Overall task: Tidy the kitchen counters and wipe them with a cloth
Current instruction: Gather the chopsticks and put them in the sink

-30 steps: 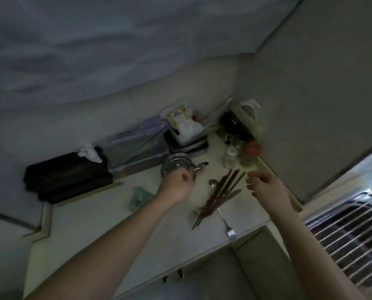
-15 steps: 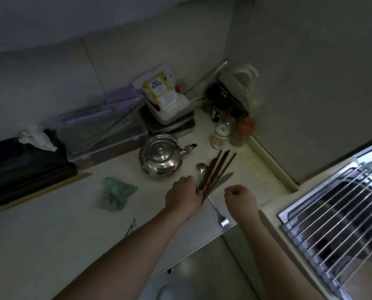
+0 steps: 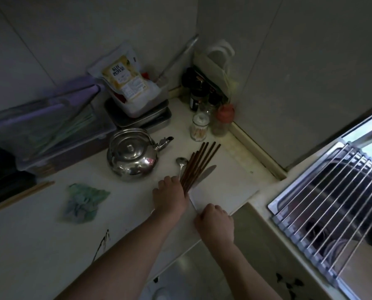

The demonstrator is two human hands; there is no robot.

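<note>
A bundle of several brown chopsticks (image 3: 200,165) lies on a white cutting board (image 3: 228,187), beside a spoon (image 3: 181,162) and a table knife (image 3: 208,169). My left hand (image 3: 169,198) covers the chopsticks' near ends, fingers curled round them. My right hand (image 3: 215,221) is a fist at the board's front edge, curled over a fork; only its thin handle (image 3: 192,203) shows between the hands. A crumpled green cloth (image 3: 83,202) lies on the counter (image 3: 40,245) to the left, apart from both hands. A shiny steel kettle (image 3: 133,156) stands behind my left hand.
Against the wall stand a clear plastic box (image 3: 50,131), stacked metal trays (image 3: 141,120) with a tub and pouch (image 3: 124,79), and jars (image 3: 199,126) in the corner. A wire rack (image 3: 332,208) covers the sink on the right. Pale wooden sticks (image 3: 18,198) lie at far left.
My left hand came back from the kettle onto the chopsticks' near ends. My right hand dropped from near the jars to the fork and curled. The view tilted down.
</note>
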